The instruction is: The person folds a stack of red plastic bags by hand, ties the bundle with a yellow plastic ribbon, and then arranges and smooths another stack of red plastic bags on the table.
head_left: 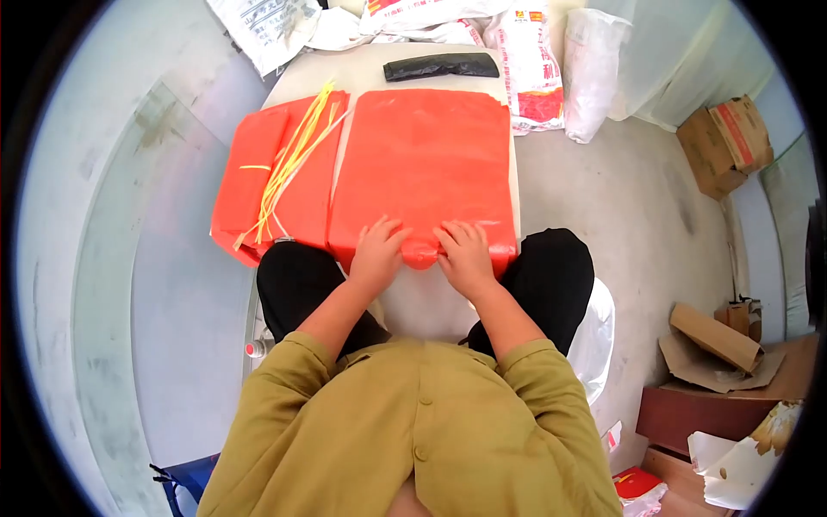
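A large red plastic sheet (422,155) lies smooth and flat on the table, its near edge bunched slightly in the middle. My left hand (379,252) grips that edge left of the bunch, fingers on top. On the other side of it, my right hand (465,252) grips the same edge, with its fingers also over the top. How far the thumbs reach under the plastic is hidden. Left of the sheet is a folded stack of red plastic (245,168). Loose yellow ties (293,164) lie across that stack.
A rolled black plastic bundle (441,66) lies at the table's far end. Printed white sacks (530,60) stand behind and beside it. Cardboard boxes (728,145) sit on the floor at right, with flattened cardboard (719,349) nearer. A blue stool (191,478) shows lower left.
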`<state>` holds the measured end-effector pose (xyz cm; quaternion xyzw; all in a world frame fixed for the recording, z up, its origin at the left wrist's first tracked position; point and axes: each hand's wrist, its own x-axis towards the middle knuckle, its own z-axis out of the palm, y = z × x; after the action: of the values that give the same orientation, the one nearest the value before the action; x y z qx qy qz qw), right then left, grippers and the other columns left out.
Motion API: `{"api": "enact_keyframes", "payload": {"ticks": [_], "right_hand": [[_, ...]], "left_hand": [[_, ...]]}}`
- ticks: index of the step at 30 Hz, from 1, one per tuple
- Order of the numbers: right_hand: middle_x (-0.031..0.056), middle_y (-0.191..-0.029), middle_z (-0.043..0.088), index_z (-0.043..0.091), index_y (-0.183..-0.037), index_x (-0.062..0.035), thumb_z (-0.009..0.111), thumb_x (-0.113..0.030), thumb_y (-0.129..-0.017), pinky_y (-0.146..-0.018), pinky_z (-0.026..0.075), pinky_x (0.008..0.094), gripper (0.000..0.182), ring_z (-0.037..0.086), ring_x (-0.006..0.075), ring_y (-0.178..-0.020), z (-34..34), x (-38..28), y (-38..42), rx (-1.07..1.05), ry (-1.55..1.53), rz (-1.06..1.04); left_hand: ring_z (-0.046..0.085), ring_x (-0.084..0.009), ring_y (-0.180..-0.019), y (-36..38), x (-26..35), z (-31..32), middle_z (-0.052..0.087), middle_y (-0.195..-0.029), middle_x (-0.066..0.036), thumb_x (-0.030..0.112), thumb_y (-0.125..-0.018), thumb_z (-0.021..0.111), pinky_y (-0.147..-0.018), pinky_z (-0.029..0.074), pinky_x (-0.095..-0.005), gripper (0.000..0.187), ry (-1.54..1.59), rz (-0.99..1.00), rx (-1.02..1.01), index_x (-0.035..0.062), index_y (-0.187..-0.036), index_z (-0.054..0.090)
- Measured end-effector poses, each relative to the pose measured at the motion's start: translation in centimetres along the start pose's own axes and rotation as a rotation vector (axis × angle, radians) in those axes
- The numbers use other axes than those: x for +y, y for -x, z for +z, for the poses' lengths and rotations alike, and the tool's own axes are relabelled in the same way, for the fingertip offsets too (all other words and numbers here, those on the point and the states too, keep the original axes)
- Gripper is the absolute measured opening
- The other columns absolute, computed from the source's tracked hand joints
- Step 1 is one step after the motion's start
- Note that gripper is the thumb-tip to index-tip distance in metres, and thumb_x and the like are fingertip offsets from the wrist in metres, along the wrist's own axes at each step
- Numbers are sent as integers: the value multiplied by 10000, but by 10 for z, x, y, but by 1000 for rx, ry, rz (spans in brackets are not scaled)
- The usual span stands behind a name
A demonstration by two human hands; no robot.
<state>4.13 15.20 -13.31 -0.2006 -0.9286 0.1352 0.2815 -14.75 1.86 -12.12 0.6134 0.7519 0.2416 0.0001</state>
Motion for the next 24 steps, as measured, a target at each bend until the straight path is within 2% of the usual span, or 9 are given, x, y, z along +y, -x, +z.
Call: {"api": "enact_keyframes", "payload": {"ticks": [2,8,11,14,17,20,23,24], "right_hand": [[120,-1363,594,637,-1298,-74,778,-112,-787,-1127,370,522,532,527,342,-1281,-3,-7,0,-3,7,20],[123,-1380,585,640,-1305,-101,799,-126,-783,-1126,369,535,546,532,342,-1280,5,-12,1,16,-72,41],[133,-1366,599,680,-1258,-113,780,-134,-813,-1125,366,547,457,520,349,-1299,6,-21,-5,42,-165,30],[175,-1276,656,713,-1164,-58,745,-127,-864,-1048,449,479,309,590,371,-1215,8,-19,-8,24,-28,-74],[173,-1060,700,709,-1090,4,681,-130,-941,-896,511,379,202,666,300,-1007,17,-13,-23,13,-428,194],[194,-1019,724,714,-1090,35,645,-167,-966,-857,523,387,246,661,342,-910,-9,-29,-39,-119,-736,522],[186,-964,707,705,-1056,47,617,-167,-974,-795,513,363,245,650,313,-847,-15,-33,-45,-81,-704,449],[180,-948,700,704,-1042,48,616,-172,-975,-789,511,366,247,648,312,-845,-9,-27,-45,-87,-694,437]], "left_hand": [[494,-354,-1380,-3,-1,3,598,-1380,-112,83,-866,655,-1138,362,-616,421,36,8,-6,139,-1283,677],[504,-360,-1371,-5,0,0,633,-1353,-113,147,-899,685,-1131,364,-616,354,153,8,-28,151,-1251,720],[502,-363,-1373,-6,-2,2,635,-1361,-106,179,-898,711,-1129,359,-627,380,167,14,-42,141,-1277,710],[502,-374,-1368,1,-2,-1,632,-1354,-133,165,-872,733,-1125,376,-592,399,200,-1,15,87,-1262,704],[507,-383,-1352,9,4,-13,627,-1337,-174,133,-857,740,-1104,415,-524,411,238,-54,178,30,-1250,682],[592,-376,-1242,22,4,-22,648,-1267,-195,94,-850,733,-1035,479,-437,430,288,-172,306,2,-1261,646],[670,-318,-1117,29,-4,-7,682,-1223,-177,90,-931,678,-981,516,-384,369,613,-358,167,-22,-1277,616],[672,-282,-1108,30,-6,1,677,-1225,-159,111,-970,648,-986,514,-370,347,834,-437,122,-16,-1290,605]]}}
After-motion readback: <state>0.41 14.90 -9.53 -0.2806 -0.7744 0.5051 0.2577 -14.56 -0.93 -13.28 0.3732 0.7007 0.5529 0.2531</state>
